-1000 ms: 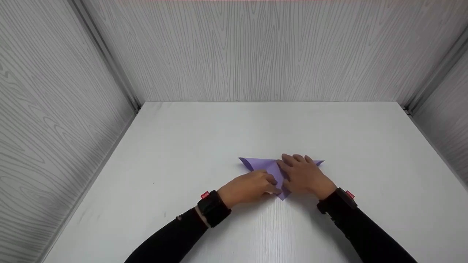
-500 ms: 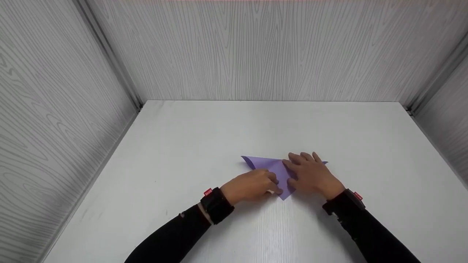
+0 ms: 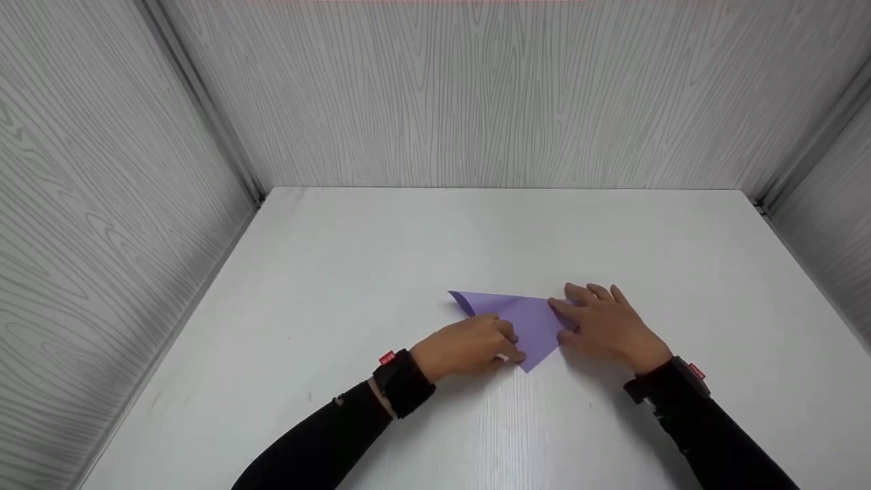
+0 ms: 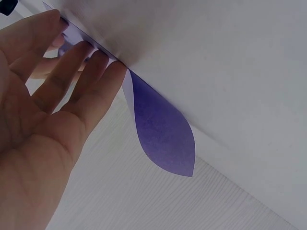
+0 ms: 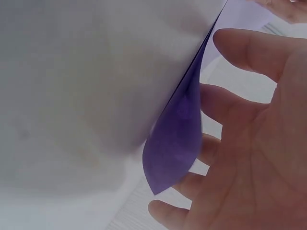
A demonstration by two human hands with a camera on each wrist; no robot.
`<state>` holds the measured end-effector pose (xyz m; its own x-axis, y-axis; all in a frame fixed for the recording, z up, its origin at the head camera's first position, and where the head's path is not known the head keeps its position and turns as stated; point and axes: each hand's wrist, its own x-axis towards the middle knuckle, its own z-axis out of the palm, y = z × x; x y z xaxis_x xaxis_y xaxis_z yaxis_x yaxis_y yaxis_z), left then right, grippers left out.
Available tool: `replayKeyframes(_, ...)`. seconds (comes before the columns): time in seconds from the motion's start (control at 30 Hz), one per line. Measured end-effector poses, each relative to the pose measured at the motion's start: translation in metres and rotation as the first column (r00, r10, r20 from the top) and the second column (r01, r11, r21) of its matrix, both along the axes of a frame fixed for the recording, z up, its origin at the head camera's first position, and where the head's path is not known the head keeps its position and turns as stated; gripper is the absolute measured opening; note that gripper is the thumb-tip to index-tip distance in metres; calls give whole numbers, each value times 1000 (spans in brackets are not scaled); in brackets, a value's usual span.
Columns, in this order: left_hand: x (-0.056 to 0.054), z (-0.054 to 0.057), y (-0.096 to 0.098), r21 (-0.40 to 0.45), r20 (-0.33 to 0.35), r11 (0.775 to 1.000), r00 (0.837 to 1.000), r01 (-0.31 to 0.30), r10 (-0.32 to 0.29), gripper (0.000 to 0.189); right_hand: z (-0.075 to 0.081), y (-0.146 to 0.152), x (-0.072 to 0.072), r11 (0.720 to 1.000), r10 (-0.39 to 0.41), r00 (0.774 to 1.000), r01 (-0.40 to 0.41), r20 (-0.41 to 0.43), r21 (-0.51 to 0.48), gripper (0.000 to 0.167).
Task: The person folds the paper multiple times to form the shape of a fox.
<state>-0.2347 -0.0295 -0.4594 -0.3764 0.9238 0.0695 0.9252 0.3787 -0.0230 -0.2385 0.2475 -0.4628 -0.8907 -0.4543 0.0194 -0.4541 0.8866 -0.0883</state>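
A sheet of purple paper (image 3: pixel 534 325), folded into a triangle with its point toward the person, lies on the white table. Its left corner curls up, and the left wrist view shows that raised purple flap (image 4: pixel 163 127) beyond the little finger. My left hand (image 3: pixel 469 346) presses the paper's lower left edge with its fingertips. Over the right part rests my right hand (image 3: pixel 609 327), fingers spread, thumb and index finger touching the paper. In the right wrist view the right corner bulges as a rounded flap (image 5: pixel 175 139) beside the fingers. The right corner is hidden by the hand in the head view.
The white tabletop (image 3: pixel 354 252) extends around the paper on all sides. A grey wood-grain panel (image 3: pixel 442 95) stands behind it, with similar side panels at left (image 3: pixel 102 204) and right (image 3: pixel 830 197).
My right hand has slid to the right across the paper, uncovering more of its middle. The left hand has stayed nearly in place on the lower left edge.
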Motion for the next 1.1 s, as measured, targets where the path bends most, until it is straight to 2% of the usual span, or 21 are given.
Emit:
replayKeyframes(0.37,0,0,-1,19,-3,1000,1000,21,-21,30,-1,27,4,999,-43,999,42,6,15,52)
replayKeyframes(0.67,1,0,-3,21,34,1000,999,2,-3,32,1,50,8,998,-64,995,65,74,-7,53)
replayKeyframes(0.77,1,-1,-3,31,23,999,1000,12,-12,31,1,58,9,997,-73,992,74,102,-5,55)
replayKeyframes(1.1,2,0,-3,20,48,1000,999,-7,6,33,0,80,10,995,-96,985,98,144,-4,57)
